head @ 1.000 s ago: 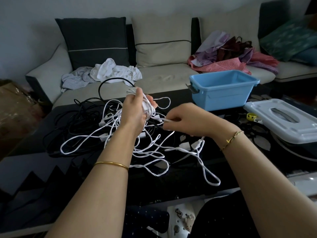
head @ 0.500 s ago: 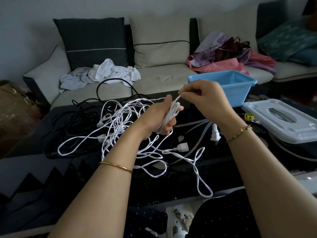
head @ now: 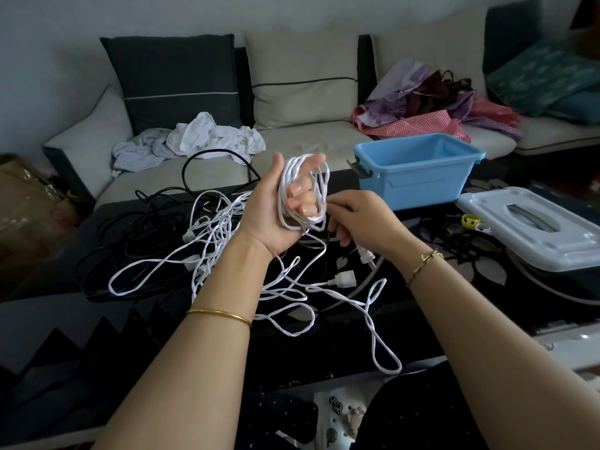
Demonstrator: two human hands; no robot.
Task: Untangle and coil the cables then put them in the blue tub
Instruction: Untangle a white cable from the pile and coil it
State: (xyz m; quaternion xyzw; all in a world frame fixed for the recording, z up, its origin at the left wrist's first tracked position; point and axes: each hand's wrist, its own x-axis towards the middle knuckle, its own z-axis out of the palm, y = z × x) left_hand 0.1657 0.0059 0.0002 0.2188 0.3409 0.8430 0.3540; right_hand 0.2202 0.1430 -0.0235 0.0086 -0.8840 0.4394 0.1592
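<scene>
Sofa (head: 308, 138), crumpled clothes (head: 211, 138), white lid (head: 535, 232)

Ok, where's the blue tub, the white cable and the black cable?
blue tub (head: 422, 186): head view, on its front wall.
white cable (head: 306, 222): head view, on the bottom of the wound loops.
black cable (head: 211, 151): head view, on the top of its raised loop.

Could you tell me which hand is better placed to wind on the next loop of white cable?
Probably the right hand: it holds the plug end beside the coil, while the left hand is the spool, fingers inside the loops.
</scene>
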